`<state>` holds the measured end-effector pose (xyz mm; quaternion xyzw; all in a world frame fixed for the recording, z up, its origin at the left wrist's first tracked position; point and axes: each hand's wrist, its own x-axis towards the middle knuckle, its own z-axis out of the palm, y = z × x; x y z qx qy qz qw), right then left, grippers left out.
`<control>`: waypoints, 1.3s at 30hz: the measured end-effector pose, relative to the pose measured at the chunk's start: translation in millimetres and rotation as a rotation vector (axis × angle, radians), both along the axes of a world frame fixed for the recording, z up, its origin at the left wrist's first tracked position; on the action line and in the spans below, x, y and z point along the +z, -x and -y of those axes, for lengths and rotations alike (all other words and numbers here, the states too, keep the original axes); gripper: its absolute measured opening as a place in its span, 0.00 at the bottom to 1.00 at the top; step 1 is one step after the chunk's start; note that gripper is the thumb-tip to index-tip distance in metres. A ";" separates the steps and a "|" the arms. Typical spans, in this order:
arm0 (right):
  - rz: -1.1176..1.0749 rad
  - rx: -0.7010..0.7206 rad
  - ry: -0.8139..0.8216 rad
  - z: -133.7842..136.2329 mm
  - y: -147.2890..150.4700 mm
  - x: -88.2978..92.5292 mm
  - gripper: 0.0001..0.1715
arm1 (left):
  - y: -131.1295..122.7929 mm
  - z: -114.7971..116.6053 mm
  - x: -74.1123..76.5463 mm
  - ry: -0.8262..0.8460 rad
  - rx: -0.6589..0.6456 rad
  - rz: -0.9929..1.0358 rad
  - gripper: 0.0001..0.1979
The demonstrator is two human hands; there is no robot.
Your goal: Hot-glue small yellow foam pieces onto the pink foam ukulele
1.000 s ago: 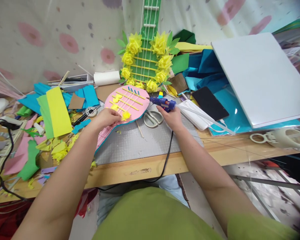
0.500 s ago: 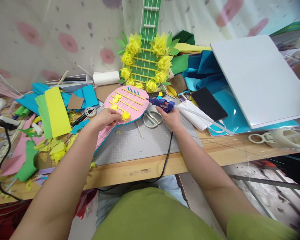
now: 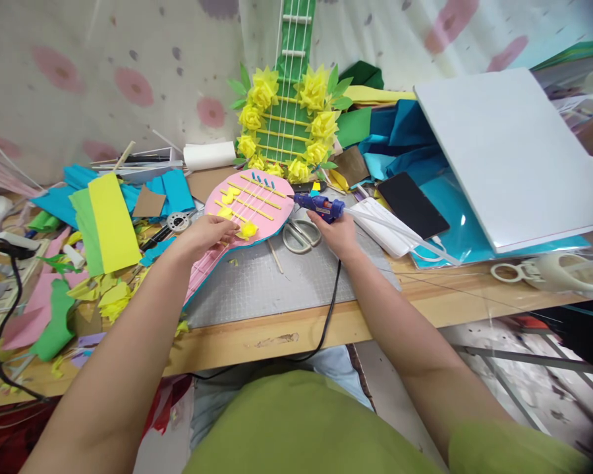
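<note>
My left hand (image 3: 210, 236) reaches over a pink paper guitar (image 3: 264, 222) with yellow bars, white strings and a blue edge. Its fingers are closed, with a yellow paper flower (image 3: 248, 230) at the fingertips, in front of the guitar's body. In my right hand (image 3: 340, 230) is a blue hot glue gun (image 3: 321, 205), its nozzle pointing left at the guitar's right edge. Small yellow paper pieces (image 3: 230, 195) lie on the pink face. Scissors (image 3: 301, 236) rest just below the glue gun, on the grey cutting mat (image 3: 257, 289).
Behind stands a green paper guitar (image 3: 289, 125) ringed with yellow flowers. Paper scraps (image 3: 111, 220) crowd the left. A black phone (image 3: 414, 204), a white power bank (image 3: 383, 227), a white board (image 3: 514, 158) and a tape dispenser (image 3: 553, 273) lie right. The gun's black cord (image 3: 333, 296) crosses the table edge.
Almost nothing differs. My left hand and the yellow flower have shifted very slightly left; the glue gun keeps its place by the guitar's edge.
</note>
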<state>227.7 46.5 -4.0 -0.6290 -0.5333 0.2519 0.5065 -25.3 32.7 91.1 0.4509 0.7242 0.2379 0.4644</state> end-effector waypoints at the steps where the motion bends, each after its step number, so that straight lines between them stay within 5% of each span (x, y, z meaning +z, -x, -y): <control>1: -0.004 0.001 -0.008 -0.5 -0.2 -1.1 0.27 | -1.0 1.0 1.5 0.001 -0.018 0.003 0.06; 10: -0.005 -0.003 0.001 0.7 0.2 2.1 0.26 | -7.7 4.8 7.1 -0.009 -0.085 -0.070 0.12; 18: 0.013 -0.011 0.025 1.6 0.1 6.9 0.23 | 13.7 -1.5 -5.5 -0.243 -0.416 -0.211 0.24; 23: 0.028 0.016 0.043 4.5 1.3 11.6 0.22 | 23.6 1.6 -13.0 -0.652 -0.658 -0.651 0.16; 28: 0.040 -0.009 0.040 3.0 1.0 8.1 0.22 | 23.7 4.2 -21.3 -0.929 -0.848 -0.852 0.04; 39: 0.032 0.003 0.016 -1.4 -1.0 0.3 0.24 | 24.5 -1.0 -31.8 -1.161 -0.863 -0.934 0.01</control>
